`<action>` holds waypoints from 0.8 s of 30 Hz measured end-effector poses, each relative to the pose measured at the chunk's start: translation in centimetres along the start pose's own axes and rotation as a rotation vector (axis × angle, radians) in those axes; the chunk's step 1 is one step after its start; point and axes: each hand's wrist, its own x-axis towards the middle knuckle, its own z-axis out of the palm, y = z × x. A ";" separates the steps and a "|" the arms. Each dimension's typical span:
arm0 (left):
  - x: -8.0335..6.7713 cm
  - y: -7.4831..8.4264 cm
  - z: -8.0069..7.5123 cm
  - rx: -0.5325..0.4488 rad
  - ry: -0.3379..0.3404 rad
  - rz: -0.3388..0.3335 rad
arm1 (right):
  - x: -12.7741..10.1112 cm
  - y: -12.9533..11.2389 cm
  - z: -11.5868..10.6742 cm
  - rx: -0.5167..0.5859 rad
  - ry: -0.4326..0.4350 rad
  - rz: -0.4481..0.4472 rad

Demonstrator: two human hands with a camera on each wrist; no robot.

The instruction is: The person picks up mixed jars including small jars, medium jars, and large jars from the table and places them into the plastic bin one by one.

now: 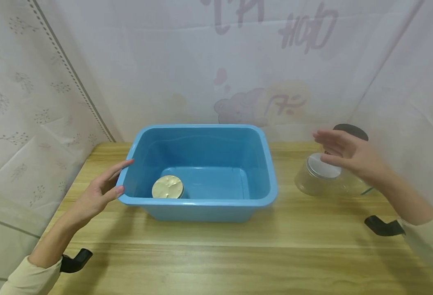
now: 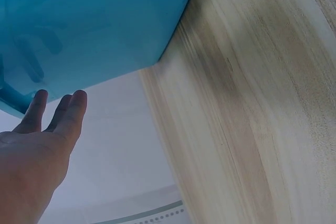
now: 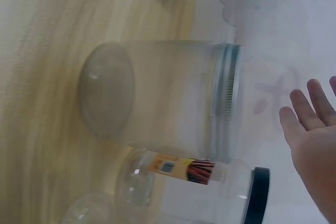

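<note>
A light-blue plastic basin (image 1: 216, 203) stands on the table. Inside it, at the front left, sits a round container with a crinkled gold-coloured top (image 1: 167, 187). My left hand (image 1: 100, 188) touches the basin's left rim, its fingers fairly straight; in the left wrist view the fingertips meet the blue wall. To the right of the basin, my right hand (image 1: 354, 157) hovers with fingers extended and holds nothing. It is close over a clear jar with a silver lid (image 3: 173, 95). Behind this jar is another clear jar with a black lid (image 3: 257, 198) and a printed label.
Another clear rounded object (image 3: 92, 211) stands beside the jars. The wooden table (image 1: 209, 262) reaches back to a white printed curtain (image 1: 165, 73), and more curtain hangs on both sides. A black curved piece (image 1: 76, 261) sticks out at each wrist.
</note>
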 end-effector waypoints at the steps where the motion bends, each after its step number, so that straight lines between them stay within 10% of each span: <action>1: 0.0 0.0 0.0 0.000 0.000 0.001 | -0.1 0.2 0.1 -0.012 0.007 0.004; 24: 0.0 0.2 0.1 -0.003 0.014 0.022 | -2.0 4.7 -0.2 -0.071 0.105 -0.020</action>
